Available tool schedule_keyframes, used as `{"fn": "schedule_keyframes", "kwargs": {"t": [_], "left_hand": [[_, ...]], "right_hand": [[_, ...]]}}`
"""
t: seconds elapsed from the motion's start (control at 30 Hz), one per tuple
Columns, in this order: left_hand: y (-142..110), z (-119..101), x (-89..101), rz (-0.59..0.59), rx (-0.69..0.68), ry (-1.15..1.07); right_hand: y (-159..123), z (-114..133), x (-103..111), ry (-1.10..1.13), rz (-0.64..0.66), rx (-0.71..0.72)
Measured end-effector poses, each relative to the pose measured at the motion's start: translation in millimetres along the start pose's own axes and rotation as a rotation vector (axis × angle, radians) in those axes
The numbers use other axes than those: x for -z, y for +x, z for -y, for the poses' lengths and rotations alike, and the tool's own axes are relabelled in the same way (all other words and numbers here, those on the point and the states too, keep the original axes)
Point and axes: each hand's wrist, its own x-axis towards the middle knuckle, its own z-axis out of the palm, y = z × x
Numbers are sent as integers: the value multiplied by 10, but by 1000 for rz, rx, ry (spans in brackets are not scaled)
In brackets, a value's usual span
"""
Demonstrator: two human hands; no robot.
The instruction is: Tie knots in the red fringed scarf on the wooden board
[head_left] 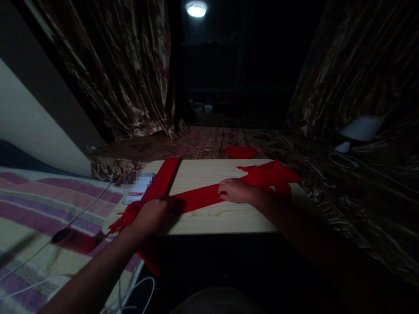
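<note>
The left hand (156,214), its grip unclear, is resting on red cloth (198,198) that the curled right hand (238,191) is pinching, seemingly keeping the span between them flat.

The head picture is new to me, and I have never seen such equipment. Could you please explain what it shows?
There is no machine here: a camera worn on a person's head looks forward and down at that person's own bare hands. The left hand and the right hand both touch a red cloth strip; whether they grip or press it is hard to tell. It lies across a light wooden tabletop. More red cloth lies at the left, and a bunched red cloth at the right. A striped bed cover is on the left.
</note>
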Motion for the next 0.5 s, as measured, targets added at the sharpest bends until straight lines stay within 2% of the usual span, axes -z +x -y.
{"fn": "schedule_keyframes", "kwargs": {"t": [0.1,0.3,0.5], "left_hand": [[2,-19,-17,-12,-6,33],[-9,66,-108,-106,-67,59],[-39,19,-182,-72,-111,88]], "right_hand": [[59,69,-14,-47,75,-10],[58,67,18,-53,100,-26],[74,96,24,-109,127,-50]]}}
